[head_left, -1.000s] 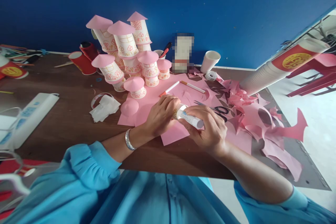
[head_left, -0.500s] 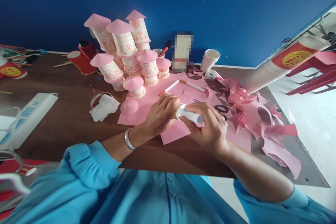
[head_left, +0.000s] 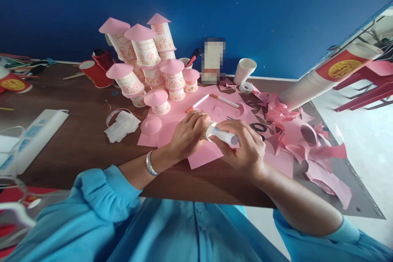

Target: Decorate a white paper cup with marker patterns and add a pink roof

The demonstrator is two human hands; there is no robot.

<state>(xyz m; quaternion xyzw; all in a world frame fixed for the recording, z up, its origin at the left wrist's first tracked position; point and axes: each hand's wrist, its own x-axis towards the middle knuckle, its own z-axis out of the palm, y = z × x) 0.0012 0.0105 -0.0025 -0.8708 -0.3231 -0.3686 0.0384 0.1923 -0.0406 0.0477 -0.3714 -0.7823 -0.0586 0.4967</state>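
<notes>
Over the pink paper sheet (head_left: 204,156), my left hand (head_left: 190,133) is closed round a small white paper cup (head_left: 210,131), most of it hidden by my fingers. My right hand (head_left: 245,147) grips a glue stick (head_left: 225,135) with a clear end, its other end at the cup's rim. Whether the glue touches the cup I cannot make out. A pink paper cone (head_left: 151,125) lies to the left of my left hand. Black-handled scissors (head_left: 258,127) rest just beyond my right hand. Two markers (head_left: 225,100) with orange parts lie behind both hands.
Several decorated cup towers (head_left: 146,51) with pink cone roofs stand at the back left. Pink paper scraps (head_left: 310,143) cover the right side, near a long stack of cups (head_left: 319,77). A white cup (head_left: 245,70), tape roll (head_left: 246,87), crumpled tissue (head_left: 122,126) and power strip (head_left: 38,139) are also there.
Both hands stay almost in place, still holding the cup and the glue stick. The glue stick appears turned very slightly; the camera view has shifted a little.
</notes>
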